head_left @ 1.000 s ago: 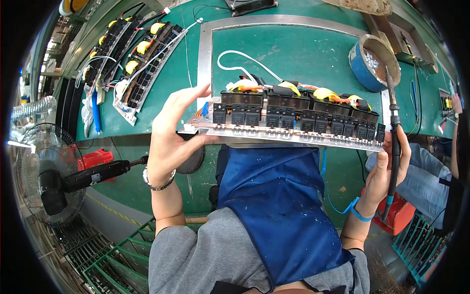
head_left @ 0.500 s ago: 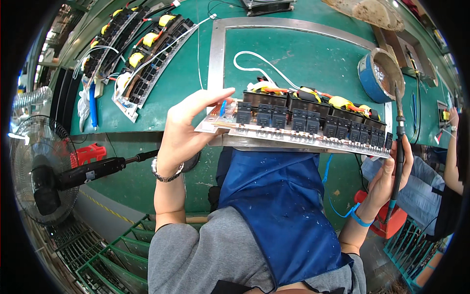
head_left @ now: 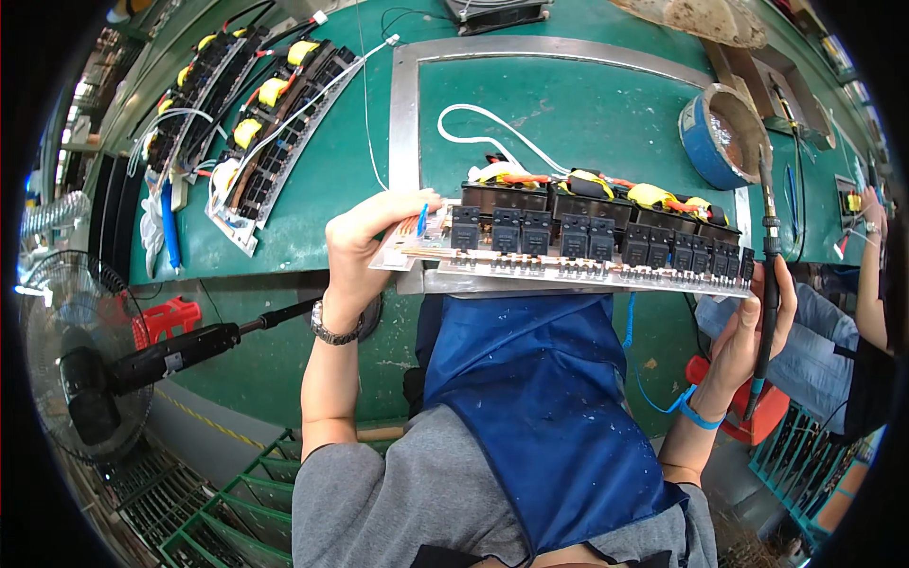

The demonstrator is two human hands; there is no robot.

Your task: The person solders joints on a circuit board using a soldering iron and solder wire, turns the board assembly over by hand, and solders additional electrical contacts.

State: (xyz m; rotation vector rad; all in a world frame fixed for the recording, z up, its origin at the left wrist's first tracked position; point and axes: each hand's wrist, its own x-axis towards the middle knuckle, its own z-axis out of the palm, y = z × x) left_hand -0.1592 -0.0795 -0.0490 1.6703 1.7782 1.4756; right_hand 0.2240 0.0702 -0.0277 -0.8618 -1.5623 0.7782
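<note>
A long circuit board (head_left: 587,268) is held up at the table's near edge, tilted so its rows of black components and yellow-wrapped coils show. My left hand (head_left: 365,237) grips its left end, thumb and fingers closed on the edge beside a small blue part. My right hand (head_left: 748,336) supports the board's right end with its fingers and also holds a soldering iron (head_left: 771,256), whose tip points up and away. A white cable (head_left: 492,112) loops from the board over the tabletop.
Similar circuit boards (head_left: 294,133) lie at the table's left, near a blue pen-like tool (head_left: 170,225). A blue-sided round pot (head_left: 705,142) stands at the right. A metal frame (head_left: 405,123) lies on the green table. A fan (head_left: 90,360) is at left; another person's arm (head_left: 871,275) shows at right.
The view has shifted slightly, moving the table things left. My left hand's fingers sit lower and flatter on the board's end. Both hands keep their hold.
</note>
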